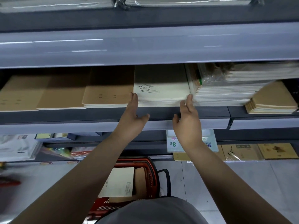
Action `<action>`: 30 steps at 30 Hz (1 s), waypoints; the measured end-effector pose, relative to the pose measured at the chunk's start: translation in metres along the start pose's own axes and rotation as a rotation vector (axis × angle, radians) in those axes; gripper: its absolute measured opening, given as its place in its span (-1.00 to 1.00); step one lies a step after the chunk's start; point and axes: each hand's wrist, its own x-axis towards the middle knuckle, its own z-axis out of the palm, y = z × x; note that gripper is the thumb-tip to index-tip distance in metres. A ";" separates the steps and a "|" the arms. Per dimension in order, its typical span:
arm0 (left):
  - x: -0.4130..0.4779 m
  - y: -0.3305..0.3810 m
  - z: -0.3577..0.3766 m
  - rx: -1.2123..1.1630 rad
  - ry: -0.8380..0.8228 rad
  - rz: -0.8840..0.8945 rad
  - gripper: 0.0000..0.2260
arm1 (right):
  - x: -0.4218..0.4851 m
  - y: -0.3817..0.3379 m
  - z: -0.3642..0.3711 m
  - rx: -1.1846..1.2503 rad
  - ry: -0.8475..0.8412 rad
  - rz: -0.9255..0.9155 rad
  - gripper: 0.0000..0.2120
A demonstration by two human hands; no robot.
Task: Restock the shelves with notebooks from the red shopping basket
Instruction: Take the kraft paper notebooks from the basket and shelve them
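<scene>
1. Right, the big picture first: the shelf [161,113] in the middle of the view already carries a row of stock, with brown notebooks [106,94] to the left, a wrapped bundle [226,88] to the right, and more brown ones [271,102] at the far right.
2. Between them sits the cream stack [161,92], line drawing on the top cover, lying flat and looking as good as placed.
3. Down near the person, on the floor, the red shopping basket [150,175] is not empty: a cream notebook [118,181] and a brown one beside it show inside. How many lie under them I cannot tell.
4. Left hand [131,117]: fingers straight, tips touching the stack's left front corner, thumb spread wide, gripping nothing.
5. Right hand [188,120]: fingers relaxed and open, tips against the stack's right front corner.
6. My read: squaring up this batch, with at least one more trip to the basket left.
</scene>
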 end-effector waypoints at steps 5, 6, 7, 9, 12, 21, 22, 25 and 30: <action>-0.002 0.003 -0.011 -0.249 0.035 -0.047 -0.38 | 0.002 -0.011 -0.008 0.049 0.015 0.057 -0.55; -0.005 0.004 -0.013 -0.276 0.054 -0.051 -0.41 | 0.001 -0.014 -0.010 0.091 0.024 0.083 -0.55; -0.007 0.006 -0.014 -0.304 0.071 -0.054 -0.44 | 0.001 -0.017 -0.014 0.151 0.030 0.119 -0.54; -0.015 0.012 -0.019 -0.393 0.084 -0.065 -0.48 | -0.002 -0.026 -0.022 0.298 0.051 0.179 -0.52; -0.026 0.018 -0.025 -0.529 0.084 -0.089 -0.51 | -0.007 -0.043 -0.036 0.427 0.049 0.174 -0.49; -0.059 0.010 -0.047 -0.549 0.022 -0.030 -0.56 | -0.034 -0.102 -0.052 0.647 -0.046 0.189 -0.48; -0.064 0.007 -0.052 -0.548 0.009 -0.016 -0.56 | -0.039 -0.109 -0.051 0.677 -0.049 0.196 -0.48; -0.076 -0.005 -0.067 -0.566 -0.013 0.017 -0.56 | -0.053 -0.125 -0.048 0.752 -0.055 0.219 -0.50; -0.102 -0.024 -0.099 -0.589 -0.036 0.055 -0.55 | -0.086 -0.161 -0.039 0.768 -0.039 0.260 -0.54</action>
